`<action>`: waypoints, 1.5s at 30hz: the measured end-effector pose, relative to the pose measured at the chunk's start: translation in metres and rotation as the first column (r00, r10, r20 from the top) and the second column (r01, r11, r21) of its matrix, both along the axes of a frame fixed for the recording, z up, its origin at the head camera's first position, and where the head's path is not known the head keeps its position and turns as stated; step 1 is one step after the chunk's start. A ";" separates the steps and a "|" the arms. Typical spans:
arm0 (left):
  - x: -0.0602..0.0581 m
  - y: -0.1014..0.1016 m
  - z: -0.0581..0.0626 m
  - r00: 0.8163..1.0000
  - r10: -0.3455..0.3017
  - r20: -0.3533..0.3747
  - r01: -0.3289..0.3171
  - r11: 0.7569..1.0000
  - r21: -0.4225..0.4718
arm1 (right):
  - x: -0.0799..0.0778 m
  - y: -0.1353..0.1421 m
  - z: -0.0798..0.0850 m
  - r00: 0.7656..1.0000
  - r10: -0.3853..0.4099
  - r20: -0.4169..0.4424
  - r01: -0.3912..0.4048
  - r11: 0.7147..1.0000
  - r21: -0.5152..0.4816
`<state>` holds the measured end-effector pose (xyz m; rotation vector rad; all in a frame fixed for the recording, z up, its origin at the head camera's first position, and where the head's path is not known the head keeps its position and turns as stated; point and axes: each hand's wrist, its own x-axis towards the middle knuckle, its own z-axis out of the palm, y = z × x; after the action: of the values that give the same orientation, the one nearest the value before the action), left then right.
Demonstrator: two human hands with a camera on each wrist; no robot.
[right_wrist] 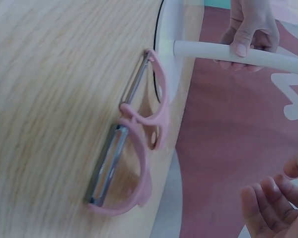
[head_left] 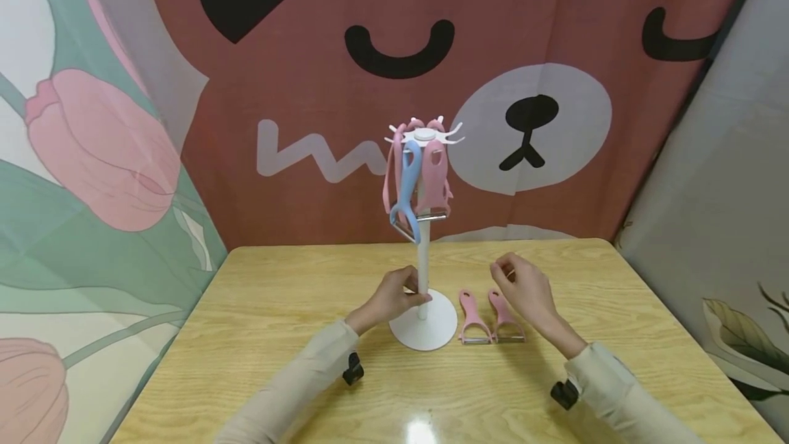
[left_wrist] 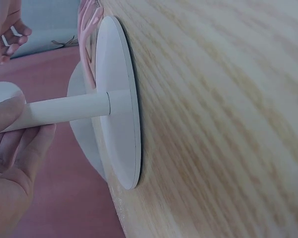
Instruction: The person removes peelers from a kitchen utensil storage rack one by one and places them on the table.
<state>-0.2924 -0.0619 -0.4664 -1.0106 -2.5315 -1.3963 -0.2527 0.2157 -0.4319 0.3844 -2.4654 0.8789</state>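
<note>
You have your left hand (head_left: 390,299) clamped low on the white pole (head_left: 423,259) of a display stand, thumb on one side and fingers on the other, just above the round white base (head_left: 407,332). That base lies flat on the wooden tabletop (head_left: 265,334), about midway between its left and right edges and towards its far edge. From the stand's hooks, left to right, hang a pink peeler (head_left: 398,139) seen edge-on, a blue peeler (head_left: 409,180) and another pink peeler (head_left: 435,173), blades down (more pink shows behind, too overlapped for you to count). Right of the base, two more lie side by side: the left loose peeler (head_left: 470,308), then the right loose peeler (head_left: 501,308), handles towards the far edge, blades towards the near one. Your right hand (head_left: 531,290) hangs above them, fingers loosely bent and holding nothing, well apart from your left.
</note>
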 end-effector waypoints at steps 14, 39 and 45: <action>-0.001 0.001 -0.002 1.000 0.007 0.000 -0.007 1.000 -0.011 | -0.004 -0.009 0.011 0.999 0.002 -0.041 -0.005 0.998 -0.057; 0.001 0.001 0.000 1.000 0.021 0.014 -0.021 1.000 -0.015 | 0.001 -0.024 0.036 0.954 -0.029 -0.299 0.001 0.996 -0.094; 0.000 0.002 0.000 1.000 0.025 0.018 -0.025 0.999 -0.029 | 0.003 -0.027 0.043 0.932 -0.004 -0.362 -0.033 0.995 -0.096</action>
<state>-0.2921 -0.0600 -0.4663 -0.9719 -2.5752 -1.3730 -0.2499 0.1884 -0.3890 0.4828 -2.0742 0.8489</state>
